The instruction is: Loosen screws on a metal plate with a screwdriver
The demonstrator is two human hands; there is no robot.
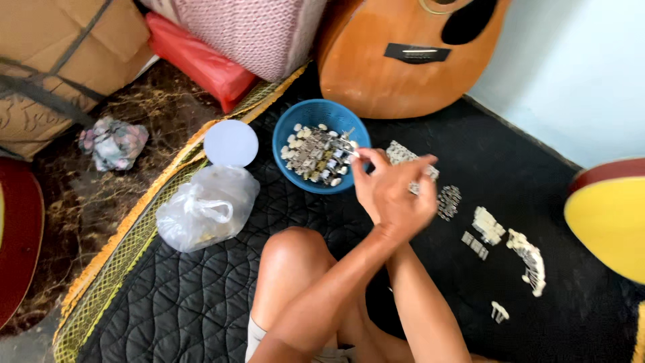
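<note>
Left hand [393, 195] fingers pinch a small metal peg [351, 150] over round blue plastic bowl [290, 138]; right hand hidden beneath, grip indiscernible.

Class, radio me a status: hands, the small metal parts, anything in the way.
Left hand pinching one metal part over blue bowl. Right hand hidden behind left. Sorted parts laid out on black mat. Nothing blocking the bowl.

Both hands [393, 191] are raised together just right of the blue bowl [295, 131] of small metal tuning pegs [316, 153], fingertips pinching one peg [351, 152] over the rim. Sorted peg sets [487, 225] lie in rows right on the black quilted mat [188, 296]. A guitar body [396, 67] stands far; a clear plastic bag [205, 208] and round white lid [230, 142] lie left.
</note>
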